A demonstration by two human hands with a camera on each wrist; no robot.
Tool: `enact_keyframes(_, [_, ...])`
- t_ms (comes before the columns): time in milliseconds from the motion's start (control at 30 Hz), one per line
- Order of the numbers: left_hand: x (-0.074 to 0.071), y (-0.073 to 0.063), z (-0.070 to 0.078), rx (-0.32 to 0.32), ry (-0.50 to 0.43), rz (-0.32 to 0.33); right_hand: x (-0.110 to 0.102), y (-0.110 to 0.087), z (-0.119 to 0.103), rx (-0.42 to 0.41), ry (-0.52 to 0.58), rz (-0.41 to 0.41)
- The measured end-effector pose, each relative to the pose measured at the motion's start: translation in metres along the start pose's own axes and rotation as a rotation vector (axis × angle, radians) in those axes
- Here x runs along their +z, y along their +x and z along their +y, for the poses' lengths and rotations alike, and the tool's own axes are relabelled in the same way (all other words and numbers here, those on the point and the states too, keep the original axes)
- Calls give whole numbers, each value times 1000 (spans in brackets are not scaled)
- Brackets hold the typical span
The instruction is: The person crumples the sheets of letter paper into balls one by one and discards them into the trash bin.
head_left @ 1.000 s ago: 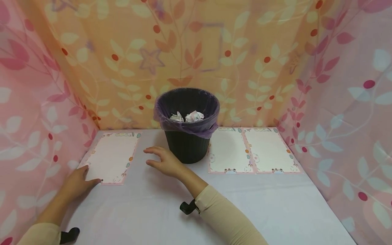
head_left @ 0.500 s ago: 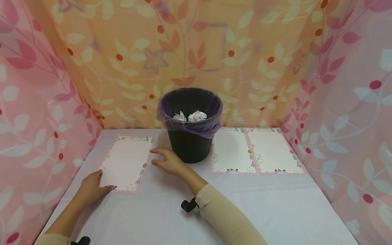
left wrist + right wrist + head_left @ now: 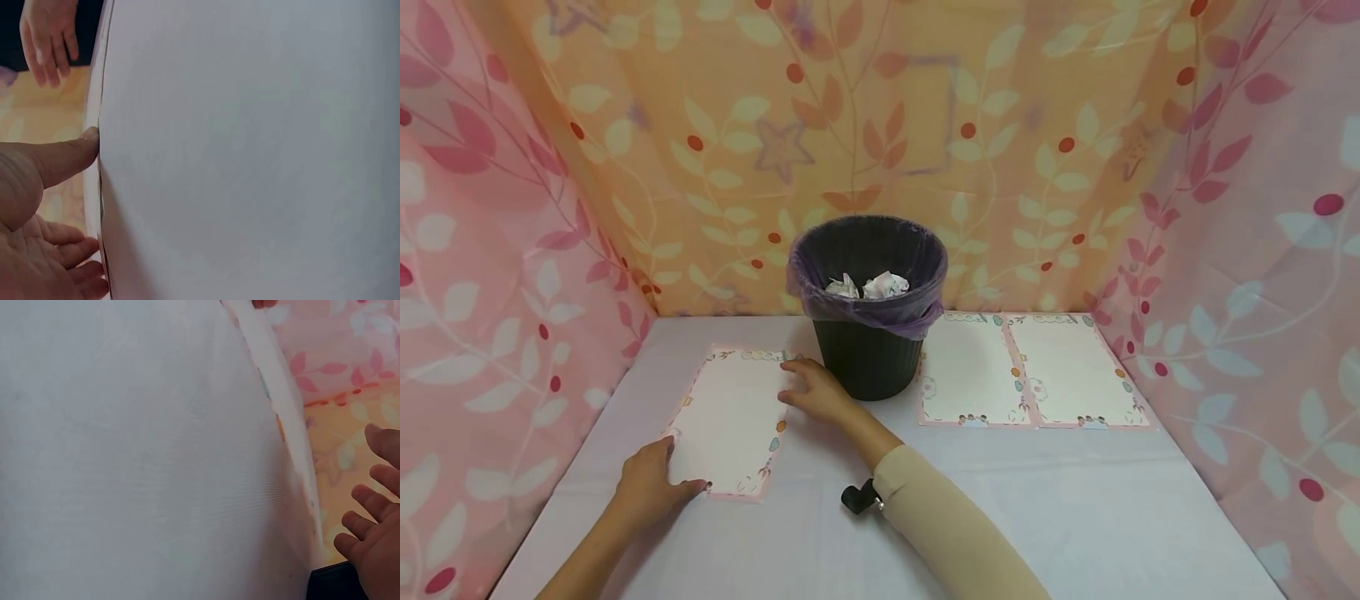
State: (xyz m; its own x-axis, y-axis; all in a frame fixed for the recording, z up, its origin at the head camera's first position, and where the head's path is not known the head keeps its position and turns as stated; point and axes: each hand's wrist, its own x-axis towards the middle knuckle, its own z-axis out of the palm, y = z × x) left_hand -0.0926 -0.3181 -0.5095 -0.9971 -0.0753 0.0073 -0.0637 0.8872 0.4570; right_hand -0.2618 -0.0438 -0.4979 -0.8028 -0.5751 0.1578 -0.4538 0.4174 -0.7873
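A sheet of paper (image 3: 733,425) with a pink decorated border lies flat on the left part of the white table. My left hand (image 3: 651,487) touches its lower left corner, thumb and fingers spread; in the left wrist view the thumb (image 3: 65,161) and fingertips rest at the surface. At the sheet's upper right edge is my right hand (image 3: 817,392), fingers extended and spread; the right wrist view shows its fingers (image 3: 372,503) holding nothing. Just beyond the right hand stands a black bin (image 3: 867,362) with a purple liner (image 3: 887,315).
Inside the bin are crumpled papers (image 3: 886,286). Two similar bordered sheets lie side by side to its right, a nearer one (image 3: 973,371) and a farther one (image 3: 1078,371). Leaf-patterned cloth (image 3: 880,100) walls in the back and both sides.
The left hand has slid the sheet rightward and toward the person, bringing its upper right corner to the right hand. The right hand has barely moved. The head view has shifted slightly.
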Motion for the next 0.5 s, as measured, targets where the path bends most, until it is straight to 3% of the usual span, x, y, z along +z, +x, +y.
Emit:
enact_keyframes(233, [7, -7, 0, -37, -9, 3, 12, 14, 14, 6, -99, -5])
enact_keyframes(500, [-11, -9, -26, 53, -151, -74, 27, 22, 28, 49, -217, -21])
